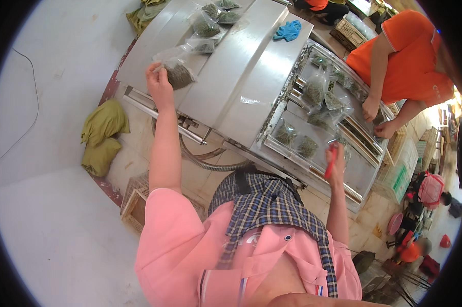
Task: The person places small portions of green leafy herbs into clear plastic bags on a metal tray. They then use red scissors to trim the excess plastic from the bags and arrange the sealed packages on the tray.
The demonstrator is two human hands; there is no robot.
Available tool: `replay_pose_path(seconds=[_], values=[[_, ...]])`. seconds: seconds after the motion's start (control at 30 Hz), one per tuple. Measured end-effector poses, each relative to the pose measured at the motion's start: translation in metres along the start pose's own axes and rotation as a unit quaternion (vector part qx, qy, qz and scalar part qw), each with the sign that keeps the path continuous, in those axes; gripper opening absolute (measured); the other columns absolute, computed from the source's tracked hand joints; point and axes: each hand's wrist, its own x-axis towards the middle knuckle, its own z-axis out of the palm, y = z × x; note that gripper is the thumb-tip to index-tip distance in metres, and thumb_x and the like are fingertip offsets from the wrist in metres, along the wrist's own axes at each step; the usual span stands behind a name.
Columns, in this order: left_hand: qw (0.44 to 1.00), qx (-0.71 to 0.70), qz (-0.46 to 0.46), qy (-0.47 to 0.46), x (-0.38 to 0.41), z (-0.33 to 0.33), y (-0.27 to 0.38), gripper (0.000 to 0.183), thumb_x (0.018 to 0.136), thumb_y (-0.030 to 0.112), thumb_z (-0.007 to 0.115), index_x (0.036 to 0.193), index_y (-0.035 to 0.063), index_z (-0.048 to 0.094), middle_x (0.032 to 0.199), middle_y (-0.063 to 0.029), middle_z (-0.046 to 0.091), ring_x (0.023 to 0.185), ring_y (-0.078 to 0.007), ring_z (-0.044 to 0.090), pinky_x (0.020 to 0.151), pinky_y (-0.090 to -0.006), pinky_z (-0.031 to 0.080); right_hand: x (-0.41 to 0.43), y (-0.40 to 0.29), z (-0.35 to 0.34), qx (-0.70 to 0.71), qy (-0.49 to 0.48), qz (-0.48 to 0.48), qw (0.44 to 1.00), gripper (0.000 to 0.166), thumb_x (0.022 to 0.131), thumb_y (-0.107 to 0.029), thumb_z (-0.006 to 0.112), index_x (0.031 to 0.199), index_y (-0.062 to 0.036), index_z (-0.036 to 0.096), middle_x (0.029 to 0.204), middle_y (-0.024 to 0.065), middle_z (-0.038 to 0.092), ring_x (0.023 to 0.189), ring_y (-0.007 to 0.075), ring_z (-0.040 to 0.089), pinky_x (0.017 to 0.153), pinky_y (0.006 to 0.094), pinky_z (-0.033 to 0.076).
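My left hand [160, 82] pinches a clear plastic bag [180, 75] of dark green-brown plant matter over a stainless-steel surface [219, 99]. Beyond it, several similar bags [206, 27] lie along the same metal top. On the right, my right hand [338, 169] holds a red-handled tool [331, 160]; its working end is hard to make out. The tool is above the steel bed of what looks like a vacuum packing machine [292, 153]. Filled clear bags [307, 146] lie in this bed, some heaped near its metal bars [359, 140].
Across the bed a person in orange [403, 57] has both hands at its far edge. A blue glove [288, 30] lies on the metal top. Olive sacks [105, 122] and a crate [135, 207] stand left, plastic crates [398, 172] right. A hose [215, 167] curves below.
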Motion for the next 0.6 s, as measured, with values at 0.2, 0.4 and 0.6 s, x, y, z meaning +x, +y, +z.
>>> replay_pose_path(seconds=[0.2, 0.4, 0.6], values=[[0.985, 0.062, -0.064, -0.151, -0.084, -0.016, 0.068, 0.018, 0.094, 0.015, 0.060, 0.110, 0.0060, 0.062, 0.086, 0.0032, 0.060, 0.076, -0.0045, 0.051, 0.070, -0.0202, 0.042, 0.013, -0.104, 0.091, 0.043, -0.377, -0.053, 0.924, 0.058, 0.083, -0.049, 0.057, 0.115, -0.0008, 0.050, 0.100, 0.0162, 0.060, 0.094, 0.0275, 0.059, 0.084, 0.0386, 0.046], [0.972, 0.105, -0.058, -0.204, -0.120, -0.028, 0.095, 0.019, 0.094, 0.020, 0.063, 0.103, 0.0039, 0.065, 0.085, 0.0016, 0.065, 0.077, -0.0057, 0.056, 0.072, -0.0214, 0.046, 0.017, -0.151, 0.127, 0.064, -0.509, -0.109, 0.851, 0.077, 0.079, -0.073, 0.056, 0.106, -0.0012, 0.051, 0.087, 0.0050, 0.053, 0.081, 0.0158, 0.050, 0.076, 0.0307, 0.043], [0.966, 0.134, -0.040, -0.217, -0.129, -0.037, 0.102, 0.019, 0.094, 0.020, 0.063, 0.102, 0.0033, 0.066, 0.081, -0.0009, 0.066, 0.073, -0.0066, 0.056, 0.069, -0.0229, 0.047, 0.019, -0.156, 0.130, 0.014, -0.521, -0.139, 0.842, 0.073, 0.080, -0.071, 0.056, 0.096, -0.0006, 0.052, 0.080, 0.0063, 0.053, 0.077, 0.0147, 0.050, 0.071, 0.0309, 0.043]])
